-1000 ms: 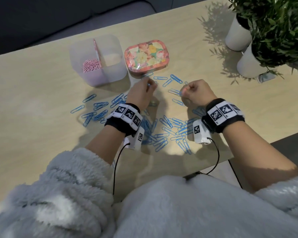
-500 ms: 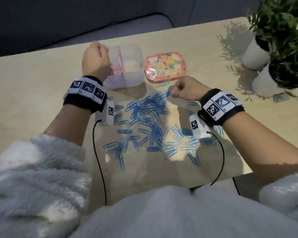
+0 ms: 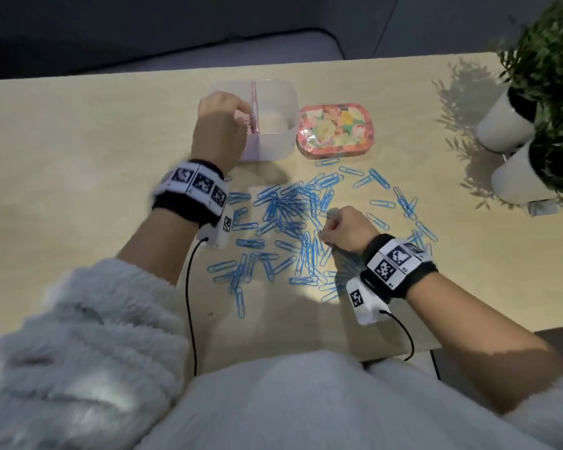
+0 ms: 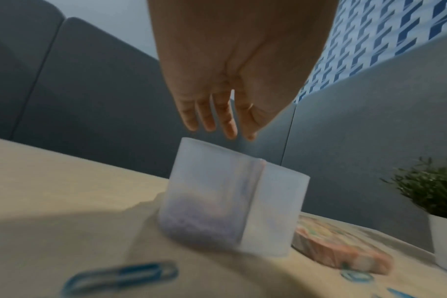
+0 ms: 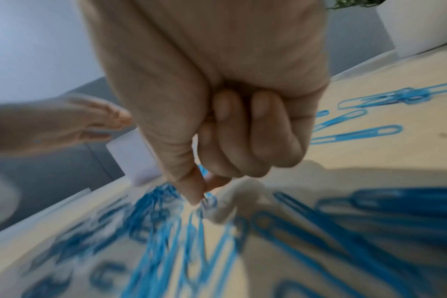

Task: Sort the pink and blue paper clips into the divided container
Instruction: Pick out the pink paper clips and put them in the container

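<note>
The translucent divided container [image 3: 283, 92] stands at the back of the table, with pink clips [image 3: 249, 124] in its left compartment. My left hand [image 3: 238, 108] hovers over that compartment. In the left wrist view its fingers [image 4: 207, 119] point straight down just above the container's rim [image 4: 217, 147] and hold nothing. Blue paper clips [image 3: 286, 209] lie scattered and heaped in the middle of the table. My right hand [image 3: 326, 224] is down in the heap, fingers curled. Its thumb and forefinger pinch a blue clip [image 5: 209, 200] at the table surface.
A floral tin [image 3: 332, 129] lies right of the container, with loose blue clips in front of it. Two white pots with green plants [image 3: 514, 177] stand at the far right. The table's near edge [image 3: 468, 323] runs under my right forearm.
My right hand has come back from beside the tin into the blue heap and pinches a clip. My left hand stays over the container's left compartment, fingers now straight.
</note>
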`<action>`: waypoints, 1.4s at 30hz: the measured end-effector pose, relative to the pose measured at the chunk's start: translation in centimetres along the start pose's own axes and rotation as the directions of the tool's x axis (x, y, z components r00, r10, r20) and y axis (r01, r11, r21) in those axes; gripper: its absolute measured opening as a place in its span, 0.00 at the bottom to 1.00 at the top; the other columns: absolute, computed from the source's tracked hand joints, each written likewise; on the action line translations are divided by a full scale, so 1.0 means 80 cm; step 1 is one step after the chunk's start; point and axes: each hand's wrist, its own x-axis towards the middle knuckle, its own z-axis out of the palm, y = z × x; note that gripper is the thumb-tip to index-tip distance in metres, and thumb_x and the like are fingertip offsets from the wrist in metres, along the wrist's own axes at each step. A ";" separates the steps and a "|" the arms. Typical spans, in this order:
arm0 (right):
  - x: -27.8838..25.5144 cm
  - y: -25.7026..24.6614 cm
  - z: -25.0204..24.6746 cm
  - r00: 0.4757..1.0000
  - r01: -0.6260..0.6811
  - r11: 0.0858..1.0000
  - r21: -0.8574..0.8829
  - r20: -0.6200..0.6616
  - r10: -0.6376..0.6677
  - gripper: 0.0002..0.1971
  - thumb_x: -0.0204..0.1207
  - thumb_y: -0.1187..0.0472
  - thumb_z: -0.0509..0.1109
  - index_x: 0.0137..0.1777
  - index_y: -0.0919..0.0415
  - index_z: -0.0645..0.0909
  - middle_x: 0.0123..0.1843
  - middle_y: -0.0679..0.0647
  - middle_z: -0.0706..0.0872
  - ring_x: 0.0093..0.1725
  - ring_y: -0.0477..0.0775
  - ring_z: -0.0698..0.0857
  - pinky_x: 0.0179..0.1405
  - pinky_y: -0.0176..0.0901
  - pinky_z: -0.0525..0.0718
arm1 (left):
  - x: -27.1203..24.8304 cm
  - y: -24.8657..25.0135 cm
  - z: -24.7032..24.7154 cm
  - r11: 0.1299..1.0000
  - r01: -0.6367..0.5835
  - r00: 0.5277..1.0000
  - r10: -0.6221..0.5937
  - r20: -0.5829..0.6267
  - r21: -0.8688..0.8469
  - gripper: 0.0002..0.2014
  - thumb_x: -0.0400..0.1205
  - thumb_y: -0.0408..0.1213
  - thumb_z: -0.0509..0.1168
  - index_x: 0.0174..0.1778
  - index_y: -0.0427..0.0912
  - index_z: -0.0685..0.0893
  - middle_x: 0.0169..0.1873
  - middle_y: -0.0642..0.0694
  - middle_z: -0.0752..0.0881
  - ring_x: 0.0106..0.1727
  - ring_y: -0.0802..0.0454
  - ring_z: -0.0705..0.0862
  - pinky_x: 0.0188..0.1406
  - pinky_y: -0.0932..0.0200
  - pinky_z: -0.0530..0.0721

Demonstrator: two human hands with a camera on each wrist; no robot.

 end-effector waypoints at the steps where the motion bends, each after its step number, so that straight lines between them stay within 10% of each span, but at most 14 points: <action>1: 0.000 -0.006 -0.006 1.000 0.028 0.997 0.071 -0.015 -0.027 0.15 0.67 0.60 0.73 0.22 0.57 0.74 0.26 0.54 0.79 0.36 0.60 0.86 0.39 0.46 0.81 | -0.015 -0.005 -0.003 0.998 -0.054 0.998 0.054 -0.031 0.014 0.14 0.76 0.28 0.56 0.51 0.39 0.84 0.55 0.38 0.83 0.60 0.39 0.77 0.61 0.59 0.65; 6: 0.010 -0.096 -0.069 0.983 0.185 0.919 0.347 -0.060 -0.175 0.11 0.69 0.68 0.68 0.25 0.65 0.78 0.13 0.49 0.76 0.12 0.44 0.69 0.12 0.28 0.66 | -0.092 -0.042 -0.012 0.996 0.069 0.997 -0.071 0.029 0.064 0.10 0.77 0.29 0.59 0.48 0.39 0.84 0.51 0.36 0.81 0.58 0.38 0.76 0.60 0.47 0.72; 16: 0.072 -0.262 -0.064 0.988 0.153 0.716 0.681 -0.077 -0.137 0.14 0.78 0.76 0.55 0.33 0.65 0.72 0.30 0.60 0.72 0.23 0.51 0.75 0.22 0.38 0.78 | -0.154 -0.070 -0.014 0.965 0.263 0.935 -0.249 0.252 -0.020 0.10 0.78 0.27 0.60 0.52 0.35 0.84 0.55 0.34 0.76 0.62 0.37 0.74 0.66 0.45 0.77; 19: 0.077 -0.265 -0.060 0.980 0.197 0.803 0.562 -0.085 -0.182 0.10 0.81 0.67 0.54 0.45 0.63 0.77 0.38 0.51 0.73 0.34 0.48 0.73 0.47 0.45 0.80 | -0.152 -0.068 -0.018 0.964 0.266 0.937 -0.257 0.235 -0.006 0.11 0.80 0.27 0.59 0.53 0.35 0.84 0.57 0.34 0.76 0.64 0.39 0.71 0.65 0.56 0.72; 21: 0.072 -0.251 -0.066 0.957 0.285 0.781 0.555 -0.213 -0.198 0.15 0.80 0.65 0.55 0.59 0.68 0.80 0.46 0.53 0.77 0.42 0.50 0.77 0.42 0.34 0.81 | -0.150 -0.068 -0.021 0.966 0.257 0.941 -0.250 0.229 -0.001 0.12 0.80 0.27 0.57 0.55 0.35 0.83 0.58 0.35 0.76 0.64 0.39 0.71 0.64 0.56 0.68; 24: 0.056 -0.204 -0.060 0.880 0.436 0.725 0.534 -0.421 -0.219 0.13 0.70 0.65 0.56 0.33 0.58 0.82 0.34 0.56 0.83 0.33 0.52 0.80 0.35 0.42 0.79 | -0.147 -0.068 -0.019 0.975 0.221 0.945 -0.221 0.240 0.030 0.13 0.80 0.27 0.57 0.56 0.37 0.83 0.58 0.36 0.76 0.64 0.39 0.71 0.65 0.52 0.68; 28: 0.037 -0.100 -0.012 0.918 0.373 0.923 0.091 -0.178 -0.353 0.16 0.71 0.74 0.57 0.47 0.64 0.87 0.51 0.62 0.89 0.49 0.55 0.83 0.52 0.37 0.79 | -0.160 -0.054 -0.004 0.985 0.099 0.918 -0.146 0.369 0.143 0.13 0.79 0.37 0.60 0.56 0.42 0.85 0.58 0.37 0.78 0.63 0.36 0.73 0.64 0.45 0.74; 31: 0.012 -0.039 0.021 0.901 0.378 0.874 -0.307 -0.096 -0.423 0.19 0.72 0.70 0.61 0.58 0.58 0.86 0.67 0.61 0.81 0.66 0.67 0.75 0.70 0.50 0.71 | -0.185 -0.040 0.004 0.990 -0.010 0.884 -0.057 0.464 0.142 0.27 0.71 0.53 0.47 0.52 0.47 0.86 0.56 0.39 0.80 0.58 0.37 0.77 0.58 0.42 0.79; 35: -0.021 -0.003 0.016 0.823 0.485 0.849 -0.207 -0.219 -0.524 0.21 0.67 0.70 0.57 0.52 0.60 0.88 0.63 0.61 0.84 0.64 0.65 0.77 0.69 0.50 0.72 | -0.197 -0.036 0.003 0.995 -0.013 0.885 -0.034 0.464 0.100 0.30 0.70 0.55 0.46 0.56 0.48 0.85 0.61 0.40 0.79 0.61 0.37 0.76 0.62 0.44 0.77; 38: 0.000 0.006 -0.025 0.817 0.304 0.946 -0.110 -0.481 -0.318 0.16 0.72 0.66 0.57 0.52 0.63 0.86 0.55 0.64 0.86 0.60 0.68 0.80 0.61 0.53 0.77 | -0.170 -0.055 0.002 0.992 0.084 0.955 -0.106 0.276 0.092 0.23 0.77 0.48 0.53 0.61 0.39 0.82 0.64 0.32 0.77 0.63 0.32 0.76 0.66 0.42 0.74; 42: 0.041 -0.002 -0.063 0.893 -0.017 0.931 -0.365 -0.424 -0.150 0.20 0.74 0.68 0.60 0.67 0.66 0.73 0.67 0.68 0.74 0.67 0.70 0.71 0.58 0.60 0.77 | -0.127 -0.067 0.011 0.941 0.270 0.917 -0.315 0.245 0.202 0.24 0.82 0.40 0.57 0.74 0.36 0.66 0.77 0.32 0.62 0.78 0.35 0.59 0.75 0.36 0.64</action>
